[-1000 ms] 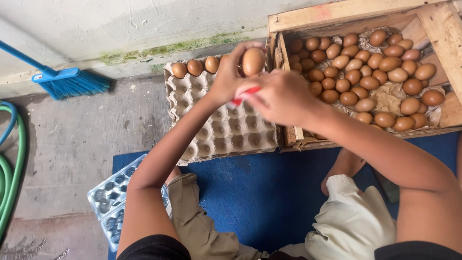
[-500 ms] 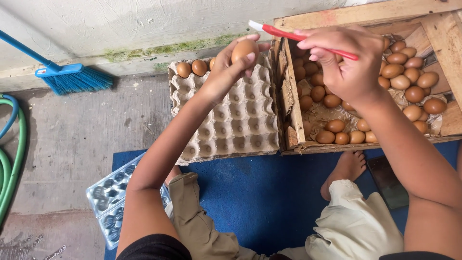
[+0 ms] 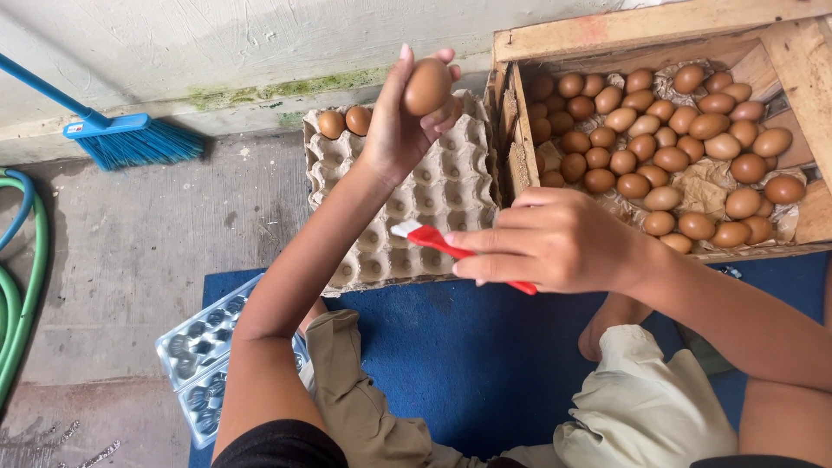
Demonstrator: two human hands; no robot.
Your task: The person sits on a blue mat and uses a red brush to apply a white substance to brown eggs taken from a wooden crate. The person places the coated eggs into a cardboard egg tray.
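Fingers point(image 3: 407, 87) of our left hand point(image 3: 399, 130) grasp 1 brown egg point(image 3: 427, 87), our right hand point(image 3: 555, 243) clenches a red-handled brush point(image 3: 433, 237), and only 2 eggs point(image 3: 345, 121) sit in the grey cardboard tray point(image 3: 433, 199) while the wooden crate point(image 3: 659, 26) remains full.

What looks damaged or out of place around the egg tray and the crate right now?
No egg shows cracks or spills. The cardboard egg tray has ragged, worn edges, and the paper lining in the wooden crate is crumpled and torn. Clear plastic trays lie askew off the blue mat.
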